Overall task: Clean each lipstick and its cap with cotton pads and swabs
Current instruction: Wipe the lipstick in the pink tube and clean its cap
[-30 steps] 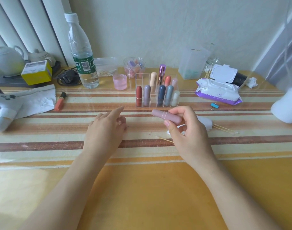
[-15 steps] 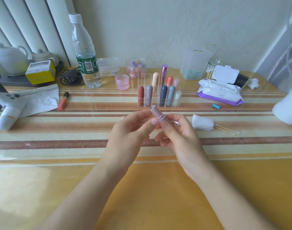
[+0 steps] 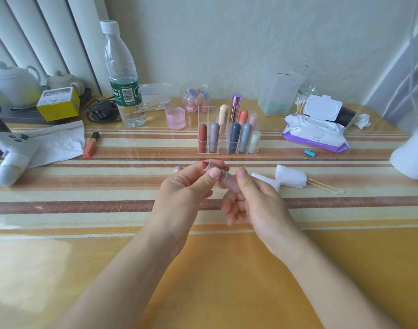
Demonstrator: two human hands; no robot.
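Left hand [image 3: 184, 188]: raised over the striped tabletop [image 3: 108, 210], thumb and fingers pinching the upper end of the mauve lipstick [image 3: 228, 184].
Right hand [image 3: 255, 200]: fingers curled, gripping the lipstick's lower barrel (tube tilted up and to the left).
Lipstick: held in the air between both hands, in front of the clear organiser [image 3: 227, 148]; cotton pad [image 3: 291, 178] and swabs [image 3: 326, 186] lie to the right.
Since a second ago: the left hand, then lying empty on the tabletop, now joins the right on the tube.
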